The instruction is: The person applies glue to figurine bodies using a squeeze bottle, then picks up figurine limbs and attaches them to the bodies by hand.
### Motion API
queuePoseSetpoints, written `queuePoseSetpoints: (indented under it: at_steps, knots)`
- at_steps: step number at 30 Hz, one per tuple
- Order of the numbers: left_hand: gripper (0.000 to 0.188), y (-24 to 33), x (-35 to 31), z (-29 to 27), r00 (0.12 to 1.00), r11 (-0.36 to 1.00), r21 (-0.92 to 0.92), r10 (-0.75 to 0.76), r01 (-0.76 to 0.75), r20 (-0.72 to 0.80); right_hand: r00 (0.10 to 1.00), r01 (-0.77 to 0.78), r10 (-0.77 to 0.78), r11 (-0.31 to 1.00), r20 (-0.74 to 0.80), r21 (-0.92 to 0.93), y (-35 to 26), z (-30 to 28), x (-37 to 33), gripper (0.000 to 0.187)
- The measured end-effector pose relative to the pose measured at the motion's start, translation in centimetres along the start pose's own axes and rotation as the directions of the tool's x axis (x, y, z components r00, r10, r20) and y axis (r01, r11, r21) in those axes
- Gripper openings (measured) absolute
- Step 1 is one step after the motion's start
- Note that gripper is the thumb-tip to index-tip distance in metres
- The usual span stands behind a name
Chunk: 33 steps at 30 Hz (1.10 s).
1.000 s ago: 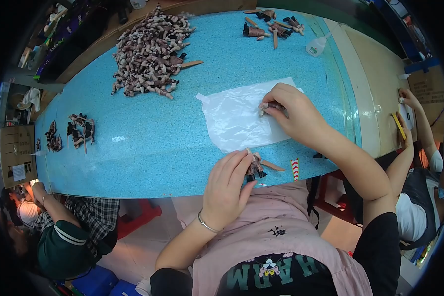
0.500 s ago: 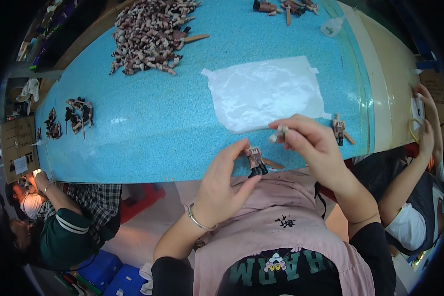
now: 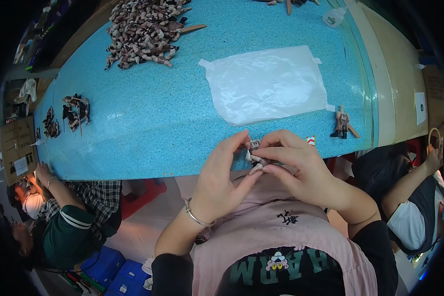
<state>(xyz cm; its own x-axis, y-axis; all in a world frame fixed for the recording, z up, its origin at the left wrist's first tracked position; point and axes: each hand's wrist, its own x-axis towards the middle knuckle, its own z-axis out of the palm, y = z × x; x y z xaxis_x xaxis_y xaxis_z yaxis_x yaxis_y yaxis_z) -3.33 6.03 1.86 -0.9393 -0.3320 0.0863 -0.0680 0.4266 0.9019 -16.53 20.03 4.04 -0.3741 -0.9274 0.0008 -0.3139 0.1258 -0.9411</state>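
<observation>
Lower centre: our left hand (image 3: 216,180) holds a figure (image 3: 253,144); our right hand (image 3: 308,172) pinches a pale piece (image 3: 255,158) over it. Parts pile (image 3: 140,37) upper left.

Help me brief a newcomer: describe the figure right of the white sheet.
On the blue tabletop, find the white sheet. Right of its lower right corner is a dark-booted figure, a brown strip slanting beside it. Unlike the heaped pieces, it is alone.
</observation>
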Motion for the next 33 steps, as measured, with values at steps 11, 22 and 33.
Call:
queuePoseSetpoints:
  at_steps: [11, 22, 33]
  knots:
    - [0.048, -1.1, 0.3, -0.4, 0.995, 0.955, -0.279, -0.104, 0.097, -0.008, 0.981, -0.186, 0.190, 0.980, -0.047, 0.073, -0.2, 0.2, 0.2, 0.023]
    - [0.020, -1.8, -0.1, 0.7, 0.967, 0.864, -0.487, -0.216, 0.125, -0.134, 0.981, -0.061, 0.072, 0.996, -0.181, 0.068, 0.0, 1.1, 0.5, 0.029]
    - [0.019, 0.1, -1.7, -1.2, 0.945, 0.869, -0.493, -0.121, -0.047, -0.303, 0.952, -0.290, 0.273, 0.659, 0.139, 0.693, -0.4, 1.4, -0.1, 0.023]
